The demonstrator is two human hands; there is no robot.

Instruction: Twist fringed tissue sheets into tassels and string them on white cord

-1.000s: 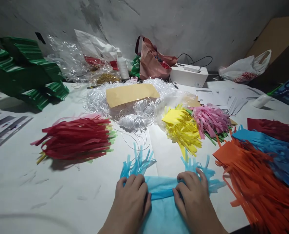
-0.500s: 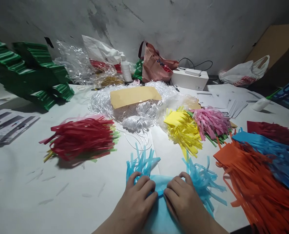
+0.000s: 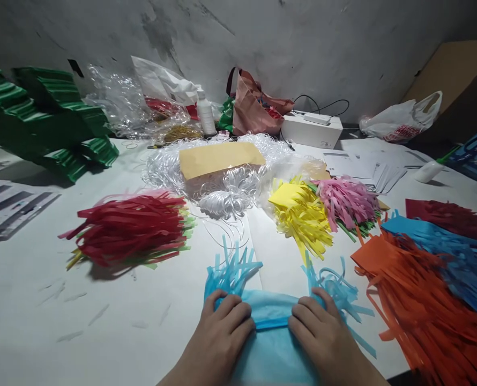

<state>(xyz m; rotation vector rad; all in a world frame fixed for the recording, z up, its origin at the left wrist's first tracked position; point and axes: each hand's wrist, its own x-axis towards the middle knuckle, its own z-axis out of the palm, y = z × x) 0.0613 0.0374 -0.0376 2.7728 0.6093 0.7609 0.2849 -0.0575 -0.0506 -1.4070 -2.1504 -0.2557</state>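
Note:
Light blue fringed tissue paper [image 3: 273,301] lies on the white table in front of me, with a narrow rolled or folded band across its middle. My left hand [image 3: 224,335] has its fingers curled over the left end of that band. Over the right end, my right hand [image 3: 319,329] is curled in the same way. Cut strips fan out beyond both hands, to the left and right. A plain blue stretch of the sheet shows between the wrists. Both thumbs are mostly hidden.
A red fringed paper bundle [image 3: 132,228] lies left; yellow [image 3: 303,214], pink [image 3: 347,198] and orange [image 3: 419,300] ones lie right. Behind are white string [image 3: 230,201], a tan card [image 3: 222,159], a white bottle [image 3: 205,115] and a green stack of cut paper [image 3: 57,128].
My hands have moved apart along the blue band, the right one further to the right. More of the band and sheet shows between them.

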